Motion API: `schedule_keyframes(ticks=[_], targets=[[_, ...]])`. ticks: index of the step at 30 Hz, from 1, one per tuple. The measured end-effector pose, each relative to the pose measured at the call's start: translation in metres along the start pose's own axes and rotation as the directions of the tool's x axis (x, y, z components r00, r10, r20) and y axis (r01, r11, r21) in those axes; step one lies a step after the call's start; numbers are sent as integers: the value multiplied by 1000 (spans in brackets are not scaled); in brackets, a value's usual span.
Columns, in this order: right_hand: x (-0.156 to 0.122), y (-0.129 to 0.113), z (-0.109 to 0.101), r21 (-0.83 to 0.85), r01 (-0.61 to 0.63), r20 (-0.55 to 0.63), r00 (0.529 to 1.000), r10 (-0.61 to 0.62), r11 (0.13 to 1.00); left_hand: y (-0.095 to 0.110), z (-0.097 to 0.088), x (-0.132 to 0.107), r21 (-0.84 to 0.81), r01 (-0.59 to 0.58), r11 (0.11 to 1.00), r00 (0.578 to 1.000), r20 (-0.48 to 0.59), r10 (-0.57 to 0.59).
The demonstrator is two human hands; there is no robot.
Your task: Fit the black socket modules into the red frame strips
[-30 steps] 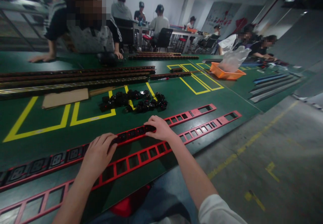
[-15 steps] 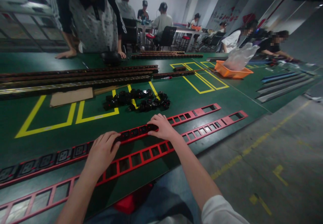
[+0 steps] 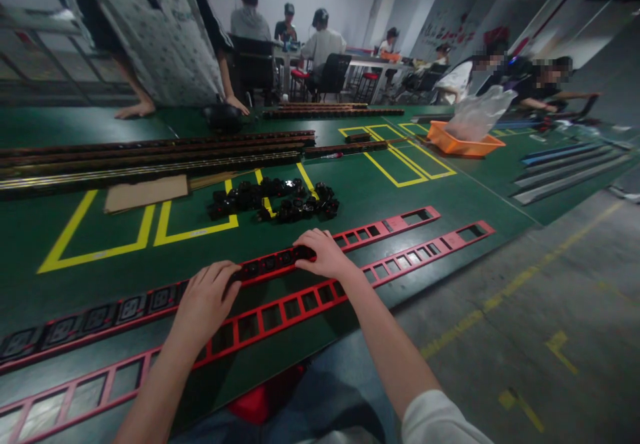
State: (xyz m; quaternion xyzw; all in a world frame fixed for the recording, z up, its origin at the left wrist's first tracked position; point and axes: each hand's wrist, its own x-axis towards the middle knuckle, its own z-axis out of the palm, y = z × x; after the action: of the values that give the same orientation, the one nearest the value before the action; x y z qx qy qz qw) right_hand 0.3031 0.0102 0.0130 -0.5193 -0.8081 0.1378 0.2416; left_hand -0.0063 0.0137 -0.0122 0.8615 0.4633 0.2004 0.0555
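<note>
A long red metal frame (image 3: 383, 227) with a row of openings lies on the table; black sockets (image 3: 133, 307) fill its left and middle part. My left hand (image 3: 213, 297) is closed over this frame, thumb and fingers on its two sides at a socket mostly hidden beneath. Farther right, my right hand (image 3: 320, 252) grips a black socket (image 3: 303, 253) at the end of the filled row. Between the hands, several smaller sockets (image 3: 270, 262) sit in the frame. A second red frame (image 3: 273, 317) with bare openings lies parallel, nearer to me, under my forearms.
Linked black sockets (image 3: 275, 199) lie in a heap behind the frames. Beyond are long dark rails (image 3: 210, 151), a cardboard piece (image 3: 146, 194) and an orange bin (image 3: 463, 143) holding a plastic bag. A person leans both hands (image 3: 136, 109) on the far edge.
Both my hands stay at the same places on the frame. The view shifts slightly. Across the table the person leans to the left, and a co-worker at far right lifts an arm.
</note>
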Motion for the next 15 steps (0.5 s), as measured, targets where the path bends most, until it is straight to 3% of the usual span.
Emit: schedule_keyframes(ticks=[15], targets=[[4,5,2,12,-47,46,998,46,999,4,-4,1,-18,18,1000,1000,6,-18]])
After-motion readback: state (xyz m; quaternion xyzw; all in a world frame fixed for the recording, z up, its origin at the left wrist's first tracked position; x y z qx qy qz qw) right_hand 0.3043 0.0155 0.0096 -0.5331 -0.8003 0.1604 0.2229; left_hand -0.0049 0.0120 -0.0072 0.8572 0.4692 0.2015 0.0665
